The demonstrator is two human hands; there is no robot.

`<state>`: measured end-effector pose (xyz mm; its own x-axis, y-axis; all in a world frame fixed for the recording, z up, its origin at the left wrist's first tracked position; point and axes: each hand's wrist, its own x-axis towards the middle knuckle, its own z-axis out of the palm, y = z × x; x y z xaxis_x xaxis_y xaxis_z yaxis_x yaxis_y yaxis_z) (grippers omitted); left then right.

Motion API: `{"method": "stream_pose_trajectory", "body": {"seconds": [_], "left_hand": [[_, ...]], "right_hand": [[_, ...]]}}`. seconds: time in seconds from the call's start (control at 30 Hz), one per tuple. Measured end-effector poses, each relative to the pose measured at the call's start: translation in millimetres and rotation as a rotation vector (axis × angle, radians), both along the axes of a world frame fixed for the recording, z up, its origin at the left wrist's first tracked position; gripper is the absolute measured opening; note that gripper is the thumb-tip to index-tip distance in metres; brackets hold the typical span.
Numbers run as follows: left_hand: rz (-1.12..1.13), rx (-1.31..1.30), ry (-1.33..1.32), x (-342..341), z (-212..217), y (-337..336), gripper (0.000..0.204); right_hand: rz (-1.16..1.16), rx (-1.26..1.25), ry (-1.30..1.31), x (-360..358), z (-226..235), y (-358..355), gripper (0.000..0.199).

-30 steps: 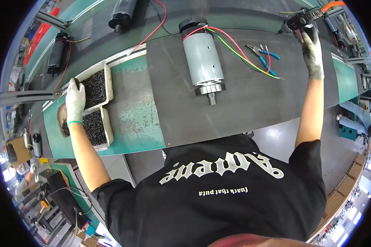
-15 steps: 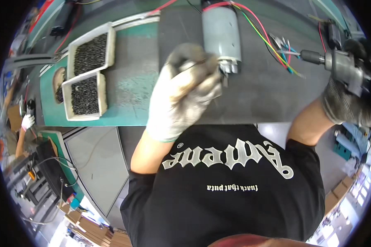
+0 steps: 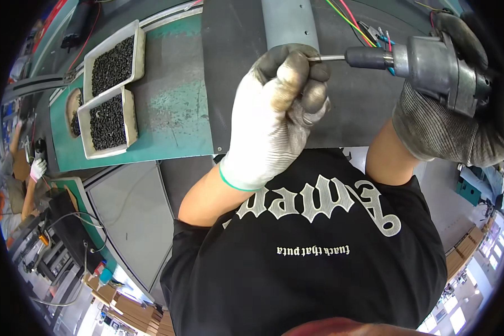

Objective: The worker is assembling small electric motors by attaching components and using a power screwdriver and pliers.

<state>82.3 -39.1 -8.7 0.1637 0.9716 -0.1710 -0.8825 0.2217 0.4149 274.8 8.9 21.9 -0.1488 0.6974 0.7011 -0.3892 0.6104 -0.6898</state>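
My left hand [image 3: 283, 109], in a white glove with blackened fingertips, is closed in a pinch at the tip of a metal driver bit [image 3: 331, 57]. Whatever lies between the fingertips is hidden. The bit points left out of a power screwdriver [image 3: 431, 64] with a dark sleeve and grey metal head. My right hand [image 3: 439, 123], gloved in dark grey, is wrapped round the tool, whose rear end is lost in shadow. Just beyond my left hand lies a grey cylindrical motor-like body [image 3: 290, 25], its near end covered by that hand.
Two white trays [image 3: 130, 115] of small black pieces stand on the green bench at the left, beside a round shallow dish [image 3: 71, 112]. Coloured wires [image 3: 350, 22] and pliers [image 3: 369, 31] lie at the back right. A co-worker's gloved hand [image 3: 38, 168] shows far left.
My right hand has brought the screwdriver leftward, and its bit now meets my left fingertips. My left hand has shifted right and slightly away from me, over the cylinder's near end.
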Motion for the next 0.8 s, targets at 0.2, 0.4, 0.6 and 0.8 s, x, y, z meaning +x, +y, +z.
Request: {"method": "stream_pose_trajectory", "body": {"seconds": [0.2,0.4,0.6,0.8], "left_hand": [[-0.156,-0.178,0.151,-4.3,-18.3,-27.3,0.022],[-0.207,-0.42,0.054,2.1,-68.8,-22.5,0.022],[-0.179,-0.256,-0.158,-4.6,-85.3,-6.6,0.018],[-0.084,-0.177,0.911,4.7,-65.2,-10.3,0.02]], "right_hand": [[0.202,-0.144,0.075,-15.3,-9.7,-4.1,0.027],[0.203,-0.385,0.184,-11.0,-20.4,-9.6,0.034],[-0.485,-0.408,0.079,-63.7,-11.6,-12.2,0.056],[-0.509,-0.38,0.036,-62.5,-10.7,-10.2,0.053]]}}
